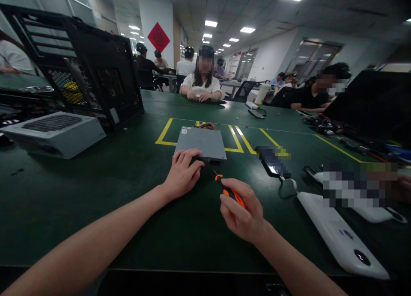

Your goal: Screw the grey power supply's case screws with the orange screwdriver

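Note:
A grey computer power supply (202, 142) lies on the green table in front of me, its coloured cables bunched behind it and a power socket on its near face. My left hand (184, 172) grips its near left edge, with fingers bent over the top and the thumb at the front face. Closed around the handle of an orange and black screwdriver (229, 191) is my right hand (245, 208). The thin shaft points up and left toward the power supply's near face, close to the socket; whether its tip touches cannot be told.
A black computer case (105, 69) and a second power supply (58, 133) stand at the left. Yellow tape (242, 137) marks the table (154, 240). To the right lie a phone (272, 161), a white power bank (343, 236) and cables. A person (202, 80) sits opposite.

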`<state>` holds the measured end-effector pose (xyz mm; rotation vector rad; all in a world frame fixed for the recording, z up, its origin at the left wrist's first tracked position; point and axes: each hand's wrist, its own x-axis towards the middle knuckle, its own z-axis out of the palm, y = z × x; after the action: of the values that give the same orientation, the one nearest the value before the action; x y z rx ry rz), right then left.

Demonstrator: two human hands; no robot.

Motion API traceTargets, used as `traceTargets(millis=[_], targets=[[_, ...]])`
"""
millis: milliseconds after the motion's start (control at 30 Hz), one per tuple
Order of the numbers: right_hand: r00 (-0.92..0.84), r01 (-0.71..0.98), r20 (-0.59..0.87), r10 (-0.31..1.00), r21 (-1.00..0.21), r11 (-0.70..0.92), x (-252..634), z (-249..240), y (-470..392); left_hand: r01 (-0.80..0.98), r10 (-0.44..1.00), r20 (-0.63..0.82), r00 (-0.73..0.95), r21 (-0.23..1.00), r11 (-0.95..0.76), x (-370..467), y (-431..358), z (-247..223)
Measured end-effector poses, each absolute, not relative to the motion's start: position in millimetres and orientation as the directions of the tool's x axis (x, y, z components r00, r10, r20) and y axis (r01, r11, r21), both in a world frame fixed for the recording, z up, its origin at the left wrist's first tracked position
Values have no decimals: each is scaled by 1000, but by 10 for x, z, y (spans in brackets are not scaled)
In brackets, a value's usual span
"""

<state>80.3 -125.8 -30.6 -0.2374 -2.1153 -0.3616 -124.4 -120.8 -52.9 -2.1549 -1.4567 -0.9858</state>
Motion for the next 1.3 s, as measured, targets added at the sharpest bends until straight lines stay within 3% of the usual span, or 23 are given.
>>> traceTargets(millis=[200, 333, 500, 667, 767, 900, 1033, 1167, 1300], targets=[[-585, 306, 811, -29, 254, 918, 786, -290, -1296, 911, 656, 721, 224, 84, -404, -1240, -1205, -530], [-579, 310, 816, 6, 213, 926, 768, -296, -1315, 910, 655, 722, 222, 89, -405, -1236, -1206, -527], [-564, 311, 825, -28, 244, 919, 772, -296, -1320, 909, 658, 721, 219, 93, -405, -1234, -1208, -525], [-531, 348, 846, 53, 161, 924, 788, -297, -1308, 911, 649, 727, 224, 80, -404, -1235, -1204, -531], [-537, 333, 843, 29, 180, 926, 798, -318, -1292, 911, 653, 722, 229, 79, -405, -1238, -1205, -533], [-498, 301, 865, 61, 107, 947, 792, -339, -1278, 910, 657, 717, 233, 77, -407, -1241, -1211, -528], [-525, 330, 850, 39, 161, 930, 787, -319, -1277, 913, 665, 707, 239, 70, -402, -1243, -1215, -523], [-526, 308, 847, 81, 101, 946, 803, -328, -1266, 914, 663, 708, 242, 62, -400, -1243, -1216, -521], [-568, 308, 823, 34, 174, 935, 813, -345, -1261, 911, 658, 708, 256, 52, -410, -1243, -1212, -523]])
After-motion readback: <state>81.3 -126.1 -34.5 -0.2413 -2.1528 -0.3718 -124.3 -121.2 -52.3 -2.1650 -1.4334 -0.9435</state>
